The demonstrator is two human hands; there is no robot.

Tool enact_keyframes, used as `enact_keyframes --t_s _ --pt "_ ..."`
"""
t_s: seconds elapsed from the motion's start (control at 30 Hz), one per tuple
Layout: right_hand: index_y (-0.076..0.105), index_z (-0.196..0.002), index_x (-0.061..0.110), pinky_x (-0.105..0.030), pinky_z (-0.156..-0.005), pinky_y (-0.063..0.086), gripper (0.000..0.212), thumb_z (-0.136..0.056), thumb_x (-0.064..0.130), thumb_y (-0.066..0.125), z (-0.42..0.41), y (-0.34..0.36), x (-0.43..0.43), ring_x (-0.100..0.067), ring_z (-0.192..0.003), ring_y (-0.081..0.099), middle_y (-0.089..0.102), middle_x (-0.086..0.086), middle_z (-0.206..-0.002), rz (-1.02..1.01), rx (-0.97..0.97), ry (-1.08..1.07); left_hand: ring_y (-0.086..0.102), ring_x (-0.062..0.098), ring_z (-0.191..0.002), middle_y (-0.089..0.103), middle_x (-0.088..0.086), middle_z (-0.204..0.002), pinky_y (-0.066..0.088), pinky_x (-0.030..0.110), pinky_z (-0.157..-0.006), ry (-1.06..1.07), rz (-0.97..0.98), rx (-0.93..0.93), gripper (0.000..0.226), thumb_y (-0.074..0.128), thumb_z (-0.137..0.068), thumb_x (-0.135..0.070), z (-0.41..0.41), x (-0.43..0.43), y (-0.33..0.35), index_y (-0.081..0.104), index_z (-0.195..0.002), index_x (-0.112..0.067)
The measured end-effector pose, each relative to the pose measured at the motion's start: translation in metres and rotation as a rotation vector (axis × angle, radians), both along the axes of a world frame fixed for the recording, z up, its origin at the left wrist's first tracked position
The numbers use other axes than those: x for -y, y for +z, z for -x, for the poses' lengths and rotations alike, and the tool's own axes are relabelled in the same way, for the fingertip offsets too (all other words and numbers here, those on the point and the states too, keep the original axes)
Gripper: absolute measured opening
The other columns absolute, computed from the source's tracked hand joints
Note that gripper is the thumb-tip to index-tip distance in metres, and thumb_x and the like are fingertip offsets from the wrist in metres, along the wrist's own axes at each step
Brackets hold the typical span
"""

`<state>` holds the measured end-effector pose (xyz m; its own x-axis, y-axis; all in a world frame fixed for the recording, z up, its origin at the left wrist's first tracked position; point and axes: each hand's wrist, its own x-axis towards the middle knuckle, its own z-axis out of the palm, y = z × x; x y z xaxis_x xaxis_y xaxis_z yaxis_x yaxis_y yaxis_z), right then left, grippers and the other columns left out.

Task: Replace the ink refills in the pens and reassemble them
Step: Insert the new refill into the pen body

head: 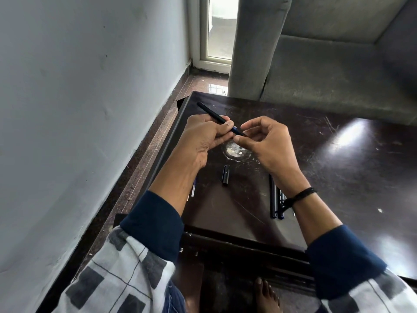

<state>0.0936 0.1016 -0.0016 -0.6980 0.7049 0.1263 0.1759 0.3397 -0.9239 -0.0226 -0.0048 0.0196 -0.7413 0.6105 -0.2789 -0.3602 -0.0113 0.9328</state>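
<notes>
My left hand (204,137) grips a black pen barrel (211,113) that slants up to the far left above the dark table (338,177). My right hand (265,143) pinches the pen's blue front end (238,131) between thumb and forefinger. A black pen cap (225,175) lies on the table below my hands. Two or three dark pens (274,197) lie side by side under my right wrist, partly hidden by it. A thin white refill (193,188) shows beside my left forearm, mostly hidden.
The table's left edge (167,145) runs near a grey wall (79,109). A grey sofa (327,64) stands behind the table. A round worn patch (235,151) marks the tabletop under my hands. My bare foot (267,297) rests on the floor below.
</notes>
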Motion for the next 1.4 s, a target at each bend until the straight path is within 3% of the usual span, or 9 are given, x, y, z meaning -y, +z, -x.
enact_keyframes --t_s 0.13,0.27,0.43,0.63,0.7,0.8,1.0,1.2,1.4 --pt "0.074 -0.084 0.02 -0.04 -0.079 0.062 0.013 -0.085 0.011 0.082 0.0011 -0.0002 -0.0001 -0.014 -0.076 0.071 0.076 -0.004 -0.081 0.0 -0.004 -0.019 0.073 0.017 -0.077 0.069 0.012 -0.082 0.062 0.025 -0.073 -0.005 -0.009 0.01 0.008 0.068 -0.087 0.01 -0.0017 -0.0015 0.0007 0.07 -0.087 0.001" --pt "0.074 -0.086 0.02 -0.048 -0.082 0.062 0.01 -0.096 0.019 0.072 0.001 -0.0002 0.0015 -0.017 -0.072 0.071 0.076 -0.007 -0.075 0.038 -0.017 -0.023 0.073 0.016 -0.077 0.07 0.011 -0.083 0.062 0.025 -0.074 0.0 -0.016 0.008 0.008 0.068 -0.087 0.01 -0.002 -0.0016 0.0016 0.07 -0.09 0.002" --pt "0.073 -0.089 0.02 -0.031 -0.071 0.058 0.011 -0.085 0.02 0.084 0.0017 -0.0005 0.002 -0.012 -0.07 0.067 0.073 -0.005 -0.078 -0.002 0.011 -0.017 0.073 0.018 -0.081 0.071 0.012 -0.083 0.062 0.026 -0.074 -0.002 -0.018 0.009 0.009 0.067 -0.087 0.01 -0.0022 -0.0013 0.0012 0.07 -0.089 0.002" --pt "0.073 -0.082 0.021 -0.037 -0.071 0.056 0.023 -0.1 0.033 0.065 0.0033 0.0009 0.004 -0.01 -0.062 0.065 0.074 -0.005 -0.07 0.042 0.05 -0.041 0.074 0.019 -0.083 0.07 0.012 -0.083 0.062 0.026 -0.076 0.0 -0.028 0.009 0.01 0.067 -0.087 0.01 -0.0022 -0.0023 0.0007 0.069 -0.09 0.001" --pt "0.073 -0.088 0.02 -0.033 -0.069 0.056 0.02 -0.094 0.039 0.072 0.0021 0.003 0.0047 -0.011 -0.063 0.067 0.075 -0.007 -0.074 0.053 0.033 -0.03 0.073 0.021 -0.086 0.07 0.014 -0.086 0.062 0.028 -0.078 0.005 -0.03 0.005 0.01 0.067 -0.087 0.011 -0.0019 -0.0018 0.0006 0.069 -0.092 0.003" --pt "0.071 -0.091 0.02 -0.032 -0.068 0.056 0.013 -0.087 0.026 0.082 0.001 0.0023 0.0048 -0.012 -0.066 0.066 0.074 -0.01 -0.078 0.022 0.041 -0.028 0.073 0.021 -0.086 0.071 0.014 -0.086 0.062 0.026 -0.075 0.004 -0.028 0.008 0.01 0.067 -0.087 0.01 -0.0018 -0.0013 0.001 0.069 -0.092 0.002" --pt "0.073 -0.086 0.019 -0.026 -0.064 0.05 0.017 -0.098 0.03 0.069 0.0026 0.0024 0.007 -0.006 -0.059 0.063 0.073 -0.006 -0.07 0.051 0.03 -0.048 0.072 0.018 -0.08 0.069 0.013 -0.083 0.062 0.024 -0.074 -0.007 -0.04 0.022 0.011 0.066 -0.087 0.01 -0.003 -0.0023 0.0016 0.069 -0.087 0.0" --pt "0.072 -0.088 0.018 -0.033 -0.066 0.055 0.009 -0.089 0.023 0.08 0.0028 0.0021 0.0065 -0.009 -0.061 0.062 0.071 -0.003 -0.07 0.017 0.022 -0.044 0.074 0.02 -0.083 0.071 0.014 -0.084 0.062 0.024 -0.073 0.004 -0.041 0.022 0.011 0.068 -0.086 0.01 0.0004 -0.0015 0.0 0.07 -0.086 -0.001" --pt "0.072 -0.084 0.025 -0.028 -0.063 0.052 0.017 -0.095 0.039 0.072 0.0023 0.0035 0.0069 -0.006 -0.06 0.064 0.071 0.0 -0.066 0.037 0.025 -0.049 0.073 0.02 -0.081 0.069 0.014 -0.084 0.062 0.025 -0.074 0.005 -0.056 0.029 0.01 0.066 -0.087 0.011 -0.0006 -0.0015 0.0007 0.069 -0.092 0.003"
